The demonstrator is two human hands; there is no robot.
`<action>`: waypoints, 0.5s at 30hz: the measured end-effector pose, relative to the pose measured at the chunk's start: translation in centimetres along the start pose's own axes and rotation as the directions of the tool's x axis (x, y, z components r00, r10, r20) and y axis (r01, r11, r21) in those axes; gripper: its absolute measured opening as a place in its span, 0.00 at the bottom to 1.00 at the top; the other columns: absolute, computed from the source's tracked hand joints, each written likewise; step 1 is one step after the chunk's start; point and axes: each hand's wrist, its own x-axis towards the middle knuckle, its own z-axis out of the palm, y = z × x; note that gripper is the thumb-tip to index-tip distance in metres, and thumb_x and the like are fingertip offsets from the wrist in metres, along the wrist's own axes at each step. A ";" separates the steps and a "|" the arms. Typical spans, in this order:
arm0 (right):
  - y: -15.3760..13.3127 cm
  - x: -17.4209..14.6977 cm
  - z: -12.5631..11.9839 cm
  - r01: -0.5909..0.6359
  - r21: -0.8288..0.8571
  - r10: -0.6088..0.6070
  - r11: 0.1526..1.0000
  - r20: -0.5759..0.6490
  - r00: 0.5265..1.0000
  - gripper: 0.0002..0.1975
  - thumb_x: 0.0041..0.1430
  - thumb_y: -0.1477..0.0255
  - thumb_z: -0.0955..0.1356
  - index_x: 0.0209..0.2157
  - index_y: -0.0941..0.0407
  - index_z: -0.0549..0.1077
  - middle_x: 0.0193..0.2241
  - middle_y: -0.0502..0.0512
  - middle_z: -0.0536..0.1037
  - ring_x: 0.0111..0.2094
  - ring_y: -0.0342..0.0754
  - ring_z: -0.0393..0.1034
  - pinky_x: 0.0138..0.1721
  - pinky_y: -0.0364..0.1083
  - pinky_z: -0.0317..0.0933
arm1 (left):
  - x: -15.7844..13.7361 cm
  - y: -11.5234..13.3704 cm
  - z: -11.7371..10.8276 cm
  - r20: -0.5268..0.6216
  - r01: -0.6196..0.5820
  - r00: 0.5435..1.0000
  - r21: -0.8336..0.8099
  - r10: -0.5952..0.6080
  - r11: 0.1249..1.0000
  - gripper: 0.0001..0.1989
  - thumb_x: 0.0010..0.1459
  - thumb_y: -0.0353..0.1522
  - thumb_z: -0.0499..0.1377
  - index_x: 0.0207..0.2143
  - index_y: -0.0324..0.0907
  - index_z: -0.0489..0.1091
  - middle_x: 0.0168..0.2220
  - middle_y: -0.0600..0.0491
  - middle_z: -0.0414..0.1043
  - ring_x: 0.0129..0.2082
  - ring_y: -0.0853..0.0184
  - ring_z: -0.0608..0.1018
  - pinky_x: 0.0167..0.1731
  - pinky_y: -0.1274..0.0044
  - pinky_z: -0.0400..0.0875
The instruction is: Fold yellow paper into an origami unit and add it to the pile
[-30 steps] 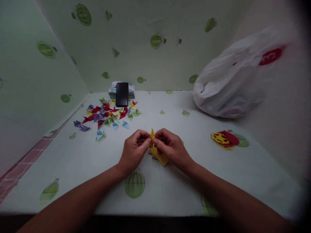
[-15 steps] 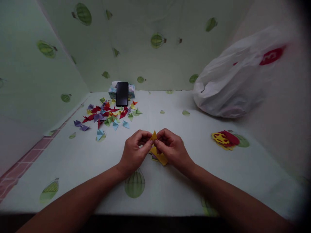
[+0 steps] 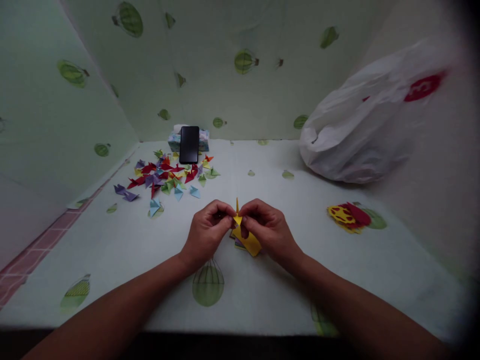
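Between my two hands is a small folded yellow paper [image 3: 237, 218], with a thin point standing up from it. My left hand [image 3: 208, 228] pinches its left side between thumb and fingers. On the right side, my right hand [image 3: 267, 225] pinches it the same way. Beneath the fingers lies a small stack of paper sheets [image 3: 249, 244], yellow on top with other colours showing at its left edge. My right hand partly covers this stack.
Many folded paper pieces [image 3: 165, 176] in several colours lie at the back left. Behind them a black phone [image 3: 189, 145] leans on a tissue box [image 3: 174, 142]. A white plastic bag [image 3: 348, 135] stands back right, with red and yellow cut-outs [image 3: 343, 215] in front of it.
The folded yellow paper has turned or opened: its broad triangle now shows as a narrow upright point above a wider lower part. My fingertips have moved slightly apart.
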 end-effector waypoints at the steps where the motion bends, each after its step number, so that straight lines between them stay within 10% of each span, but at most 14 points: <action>1: 0.0 0.0 0.0 0.000 -0.005 0.000 1.000 0.001 1.000 0.01 0.55 0.74 0.68 0.31 0.54 0.71 0.19 0.45 0.72 0.20 0.41 0.67 0.24 0.43 0.65 | 0.0 0.0 0.0 -0.001 -0.003 1.000 -0.005 0.003 1.000 0.01 0.55 0.27 0.62 0.32 0.40 0.72 0.29 0.55 0.71 0.29 0.71 0.74 0.33 0.78 0.71; 15: 0.4 -0.3 -0.2 0.207 -0.270 -0.206 0.940 0.034 0.978 0.05 0.61 0.77 0.66 0.34 0.55 0.73 0.27 0.50 0.74 0.26 0.42 0.70 0.29 0.44 0.66 | 0.2 -0.2 -0.1 -0.043 -0.008 0.999 -0.038 0.006 0.999 0.09 0.55 0.31 0.65 0.36 0.41 0.68 0.33 0.55 0.70 0.34 0.71 0.74 0.36 0.79 0.71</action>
